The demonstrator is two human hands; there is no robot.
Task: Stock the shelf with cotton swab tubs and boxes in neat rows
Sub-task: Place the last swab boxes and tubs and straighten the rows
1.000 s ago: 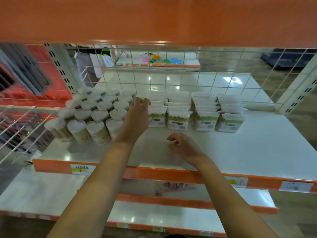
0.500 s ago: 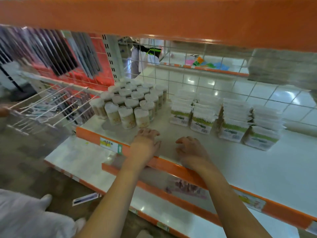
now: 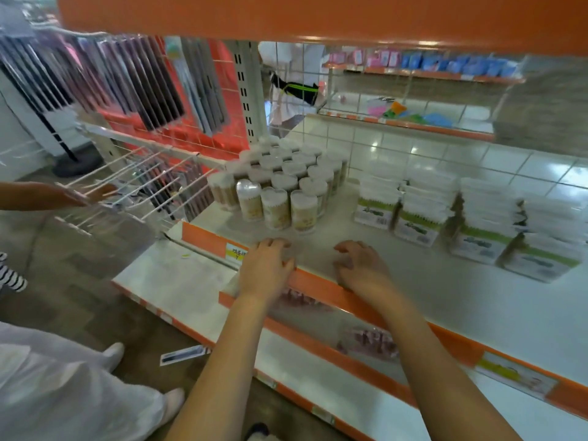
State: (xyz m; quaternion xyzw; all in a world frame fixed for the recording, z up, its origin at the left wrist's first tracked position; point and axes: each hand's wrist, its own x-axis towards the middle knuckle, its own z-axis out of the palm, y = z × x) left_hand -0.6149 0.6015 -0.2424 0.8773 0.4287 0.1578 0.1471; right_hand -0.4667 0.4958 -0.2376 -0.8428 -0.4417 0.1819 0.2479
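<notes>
both hands empty at shelf [image 3: 477, 300] front lip: left hand [image 3: 265, 265] and right hand [image 3: 362, 268] rest loosely curled, each grip grasping nothing. next stock best set down in line with front row, labels outward. beyond, cotton swab tubs [image 3: 280, 186] packed left, boxes [image 3: 461, 214] stacked right, gap between. wire hooks [image 3: 133, 186] jut at left; another person's hand [image 3: 92, 194] reaches there.

My one camera sits on my head, looking forward and down, tilted leftward, close over the white shelf [image 3: 445, 300]; my left hand [image 3: 265, 268] and right hand [image 3: 361, 267] lie low in the middle, an orange shelf edge [image 3: 318, 17] crossing overhead
</notes>
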